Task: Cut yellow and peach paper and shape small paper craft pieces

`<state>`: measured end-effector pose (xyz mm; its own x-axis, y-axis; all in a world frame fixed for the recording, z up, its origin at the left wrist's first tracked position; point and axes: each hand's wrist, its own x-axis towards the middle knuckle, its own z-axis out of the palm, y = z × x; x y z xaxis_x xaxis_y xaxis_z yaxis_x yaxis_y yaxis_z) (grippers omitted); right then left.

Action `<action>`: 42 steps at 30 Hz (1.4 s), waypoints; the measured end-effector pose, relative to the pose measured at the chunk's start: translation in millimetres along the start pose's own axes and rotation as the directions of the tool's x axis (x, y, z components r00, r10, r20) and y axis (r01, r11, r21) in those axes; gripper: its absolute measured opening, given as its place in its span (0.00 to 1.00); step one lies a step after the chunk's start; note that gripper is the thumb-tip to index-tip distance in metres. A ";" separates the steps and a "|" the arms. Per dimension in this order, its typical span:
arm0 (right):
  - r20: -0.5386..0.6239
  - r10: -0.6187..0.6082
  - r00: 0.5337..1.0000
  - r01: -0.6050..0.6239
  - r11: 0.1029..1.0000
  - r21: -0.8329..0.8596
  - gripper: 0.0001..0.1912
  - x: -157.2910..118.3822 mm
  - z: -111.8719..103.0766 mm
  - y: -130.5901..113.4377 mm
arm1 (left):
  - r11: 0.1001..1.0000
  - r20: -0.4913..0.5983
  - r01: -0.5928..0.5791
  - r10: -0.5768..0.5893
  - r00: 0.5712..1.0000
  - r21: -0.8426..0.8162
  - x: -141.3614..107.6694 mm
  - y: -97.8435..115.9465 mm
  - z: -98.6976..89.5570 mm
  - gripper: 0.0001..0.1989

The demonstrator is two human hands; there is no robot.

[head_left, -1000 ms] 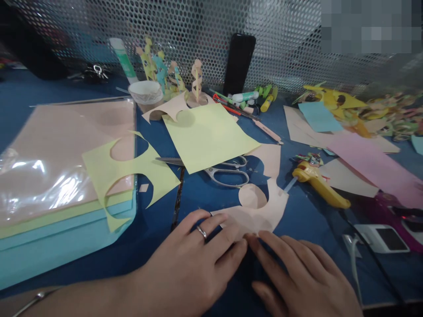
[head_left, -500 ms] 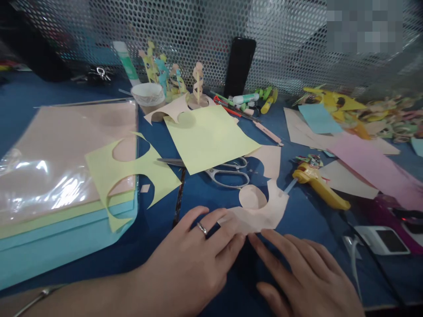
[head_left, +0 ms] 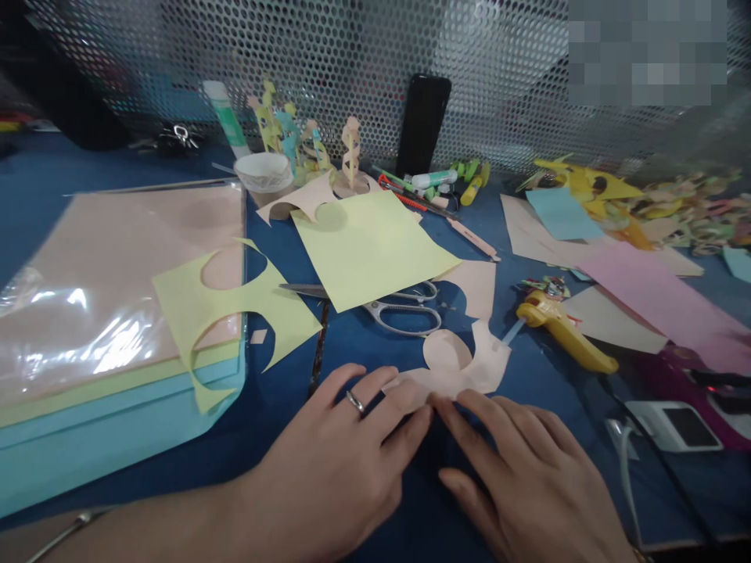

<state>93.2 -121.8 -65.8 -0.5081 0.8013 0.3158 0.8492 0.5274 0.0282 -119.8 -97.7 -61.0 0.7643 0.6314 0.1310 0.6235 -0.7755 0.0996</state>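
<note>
A cut pale pink paper scrap [head_left: 484, 363] with a curved edge lies on the blue table. My left hand [head_left: 352, 453], with a ring on one finger, rests its fingertips on the scrap's left end; its fingers are spread, not wrapped round anything. From the right, my right hand [head_left: 516, 461] touches the scrap's near edge with its index fingertip, beside my left thumb. Its other fingers are stretched out and the thumb stands apart. Just beyond lies a pink paper disc [head_left: 447, 350]. Whether anything small sits under the meeting fingertips is hidden.
Scissors [head_left: 404, 317] lie partly under a yellow-green sheet [head_left: 375, 250]. A yellow glue gun [head_left: 566, 332] lies to the right, near a white device [head_left: 674, 426] and its cables. On the left are a plastic sleeve of paper [head_left: 134, 234] and a cut-out yellow-green sheet [head_left: 235, 293]. A phone [head_left: 423, 125] leans behind.
My right hand has shifted slightly left and away from me, its index fingertip now close against my left thumb. My left hand stays nearly where it was. The view has moved slightly.
</note>
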 end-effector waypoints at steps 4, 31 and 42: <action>0.006 -0.018 1.000 0.018 1.000 -0.005 0.26 -1.9 -2.6 2.7 | 1.000 0.017 0.023 -0.023 1.000 0.002 0.9 -0.9 -1.0 0.20; 0.022 -0.013 1.000 0.014 0.999 -0.032 0.25 5.5 -1.5 7.3 | 0.992 0.044 0.110 -0.107 0.993 -0.059 6.9 -4.0 -3.9 0.23; 0.061 -0.028 0.998 0.031 0.999 -0.040 0.25 16.2 2.2 6.4 | 0.993 0.009 0.118 -0.118 0.993 -0.024 4.8 -2.0 0.4 0.23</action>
<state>90.1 -104.8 -62.6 -0.5399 0.8017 0.2565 0.8381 0.5402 0.0759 -117.2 -93.1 -60.9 0.6871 0.7183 0.1093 0.7052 -0.6955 0.1379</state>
